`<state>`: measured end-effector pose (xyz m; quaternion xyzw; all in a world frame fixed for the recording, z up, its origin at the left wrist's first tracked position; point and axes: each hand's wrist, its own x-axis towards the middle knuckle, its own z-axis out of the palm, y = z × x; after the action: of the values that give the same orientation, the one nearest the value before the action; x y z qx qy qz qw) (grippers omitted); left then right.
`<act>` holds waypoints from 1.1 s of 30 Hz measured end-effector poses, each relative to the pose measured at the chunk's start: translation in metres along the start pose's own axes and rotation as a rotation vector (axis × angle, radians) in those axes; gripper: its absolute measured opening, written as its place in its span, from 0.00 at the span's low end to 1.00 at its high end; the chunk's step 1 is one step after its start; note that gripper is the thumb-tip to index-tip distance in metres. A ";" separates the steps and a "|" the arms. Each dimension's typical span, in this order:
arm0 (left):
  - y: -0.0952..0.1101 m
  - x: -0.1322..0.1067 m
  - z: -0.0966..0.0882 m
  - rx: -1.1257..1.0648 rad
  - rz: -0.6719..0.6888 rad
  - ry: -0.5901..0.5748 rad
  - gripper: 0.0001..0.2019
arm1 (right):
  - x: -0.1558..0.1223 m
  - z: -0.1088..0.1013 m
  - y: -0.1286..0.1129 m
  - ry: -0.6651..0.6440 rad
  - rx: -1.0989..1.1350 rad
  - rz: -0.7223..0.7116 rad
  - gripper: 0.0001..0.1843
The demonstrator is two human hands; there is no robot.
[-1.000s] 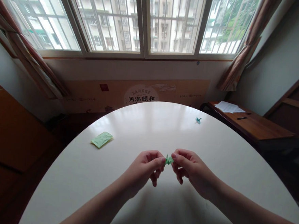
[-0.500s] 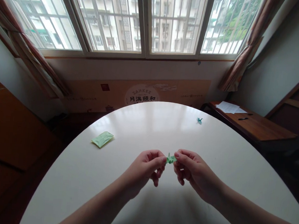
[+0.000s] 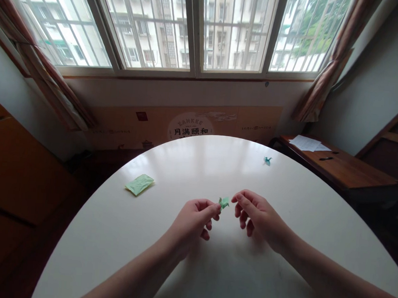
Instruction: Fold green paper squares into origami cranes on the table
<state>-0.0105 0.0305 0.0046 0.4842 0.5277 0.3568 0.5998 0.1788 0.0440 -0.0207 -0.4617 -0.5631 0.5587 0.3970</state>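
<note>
My left hand (image 3: pixel 195 221) pinches a small green origami crane (image 3: pixel 224 203) between thumb and forefinger, above the middle of the table. The crane's folded points and a wing stick out past the fingertips; its left part is hidden by them. Just to the right, my right hand (image 3: pixel 255 214) is apart from the crane, its fingers loosely curled and separated, with nothing in them. A second, teal folded-paper crane (image 3: pixel 268 161) sits far off on the right side of the table. To the left lies a flat light-green paper packet (image 3: pixel 139 184).
The round white table (image 3: pixel 110 242) spreads under both arms. Beyond its right edge stands a brown wooden bench (image 3: pixel 357 171) with white papers (image 3: pixel 306 143) and a small dark object on it. A barred window (image 3: pixel 153 27) and tied curtains (image 3: pixel 326 85) are behind.
My right hand has let go of the green crane and moved slightly right and up. The crane, still in my left hand, has turned and risen a little. The view has shifted slightly.
</note>
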 end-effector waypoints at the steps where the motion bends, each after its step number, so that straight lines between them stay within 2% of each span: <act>1: -0.001 0.001 0.000 0.024 0.002 0.024 0.13 | 0.000 -0.001 0.000 0.012 -0.036 -0.062 0.21; 4: -0.003 0.002 0.000 0.076 0.009 0.051 0.13 | -0.003 -0.002 0.002 0.017 -0.177 -0.201 0.18; 6: -0.004 0.001 0.000 0.098 0.018 0.045 0.13 | -0.005 -0.001 0.004 0.022 -0.249 -0.238 0.17; 14: -0.012 0.004 -0.002 0.223 0.109 0.018 0.20 | -0.001 0.003 0.009 0.060 -0.200 -0.229 0.16; 16: -0.014 0.009 -0.009 0.267 0.148 0.061 0.22 | 0.001 0.002 0.010 0.084 -0.139 -0.175 0.16; 21: -0.016 0.028 -0.035 0.424 0.288 0.277 0.20 | 0.009 0.000 0.013 0.190 -0.064 -0.117 0.16; 23: -0.016 0.033 -0.039 0.472 0.338 0.306 0.21 | 0.011 0.001 0.012 0.197 -0.074 -0.119 0.15; 26: -0.016 0.034 -0.037 0.556 0.430 0.296 0.17 | 0.015 -0.002 0.007 0.169 -0.135 -0.137 0.14; 29: -0.015 0.033 -0.033 0.603 0.491 0.286 0.17 | 0.023 -0.026 0.000 0.164 -0.252 -0.205 0.12; 31: -0.015 0.034 -0.033 0.615 0.502 0.297 0.18 | 0.031 -0.058 -0.004 0.196 -0.347 -0.252 0.09; 33: -0.015 0.036 -0.033 0.624 0.496 0.306 0.19 | 0.040 -0.102 -0.006 0.246 -0.427 -0.256 0.09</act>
<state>-0.0376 0.0673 -0.0198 0.6960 0.5609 0.3814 0.2353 0.2662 0.1095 -0.0118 -0.5242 -0.6694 0.3125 0.4236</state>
